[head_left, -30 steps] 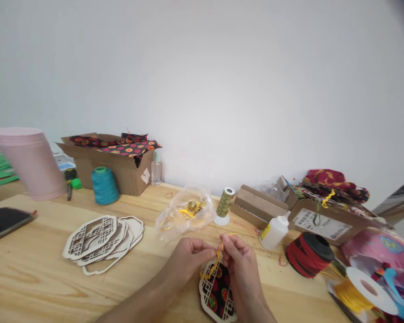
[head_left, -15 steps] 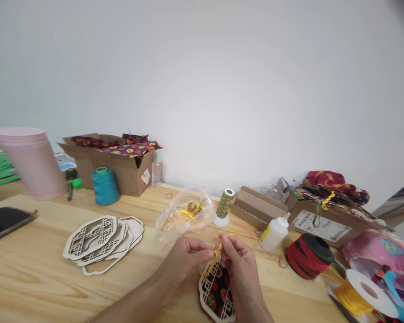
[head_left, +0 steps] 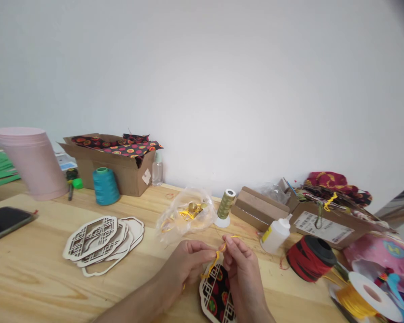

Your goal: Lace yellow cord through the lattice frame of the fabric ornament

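A yellow cord [head_left: 211, 268] runs between my two hands at the top of a scalloped wooden lattice frame [head_left: 206, 294] backed with dark patterned fabric [head_left: 218, 291]. My left hand [head_left: 191, 262] pinches the cord between thumb and forefinger, beside a small knot or loop. On the other side, my right hand [head_left: 244, 269] is closed on the cord's other stretch, with a short end sticking out past the fingertips. The frame's right side is partly hidden behind my right hand, and its bottom runs out of view.
Left of my hands lie several bare lattice frames [head_left: 90, 240] in a pile. Beyond are a plastic bag [head_left: 185, 220] of bells, an olive thread spool [head_left: 226, 204] and a glue bottle [head_left: 275, 235]. Red cord [head_left: 306, 260] and a yellow cord spool [head_left: 357, 300] stand right.
Both hands have shifted slightly to the right, still pinching the yellow cord. A cord end now shows below my left hand.
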Motion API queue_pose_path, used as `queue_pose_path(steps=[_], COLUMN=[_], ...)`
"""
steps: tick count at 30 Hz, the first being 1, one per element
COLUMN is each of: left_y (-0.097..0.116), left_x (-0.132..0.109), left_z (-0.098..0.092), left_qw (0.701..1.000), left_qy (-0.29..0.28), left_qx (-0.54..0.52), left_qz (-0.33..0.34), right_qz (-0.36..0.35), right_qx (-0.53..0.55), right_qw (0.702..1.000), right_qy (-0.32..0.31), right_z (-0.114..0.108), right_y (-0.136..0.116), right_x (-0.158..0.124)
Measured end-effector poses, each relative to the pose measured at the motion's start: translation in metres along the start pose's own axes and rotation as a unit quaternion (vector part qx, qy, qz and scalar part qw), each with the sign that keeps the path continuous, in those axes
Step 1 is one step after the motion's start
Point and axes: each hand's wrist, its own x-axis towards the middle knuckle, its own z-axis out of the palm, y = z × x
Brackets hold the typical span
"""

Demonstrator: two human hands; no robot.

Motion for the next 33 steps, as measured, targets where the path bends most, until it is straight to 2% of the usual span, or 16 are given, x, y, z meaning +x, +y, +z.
queue_pose_path(steps=[8, 13, 25, 33], left_y=[0.009, 0.013, 0.023, 0.017], left_x=[-0.006, -0.008, -0.008, -0.007], left_z=[0.008, 0.012, 0.012, 0.015], left_qw=[1.0, 1.0, 0.998, 0.995], left_qy=[0.011, -0.001, 0.043, 0.041], left_qx=[0.009, 0.013, 0.042, 0.083], left_qz=[0.004, 0.017, -0.006, 0.036], right_qz=[-0.01, -0.008, 0.007, -0.008], right_qx=[-0.048, -0.038, -0.035, -0.022], right_qw=[0.999, 0.999, 0.999, 0.999], right_qy=[-0.011, -0.02, -0.034, 0.023], right_z=[0.0, -0.001, 0.002, 0.0], right_y=[-0.001, -0.001, -0.001, -0.001], right_x=[0.001, 0.002, 0.001, 0.001])
